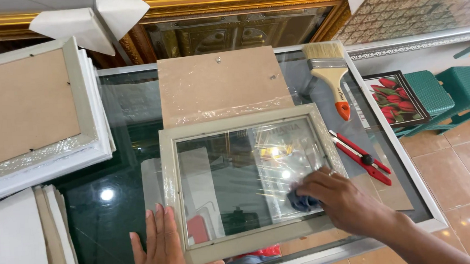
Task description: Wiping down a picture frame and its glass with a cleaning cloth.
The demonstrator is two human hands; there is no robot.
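A pale grey-green picture frame [168, 167] with a glass pane lies flat on a glass table [121, 106]. My right hand [340, 196] presses a small dark blue cloth [302, 202] on the pane near its lower right corner; a ring is on one finger. Resting flat, fingers apart, my left hand [163, 248] holds down the frame's lower left corner. A brown backing board [219, 84] wrapped in clear film lies just beyond the frame.
A wide paintbrush [331, 70] with an orange handle tip and a red utility knife [360, 156] lie at the right. Stacked frames [36, 115] sit at the left, boards [21, 239] below them. A tulip picture [397, 99] and green stools [447, 91] stand beside the table.
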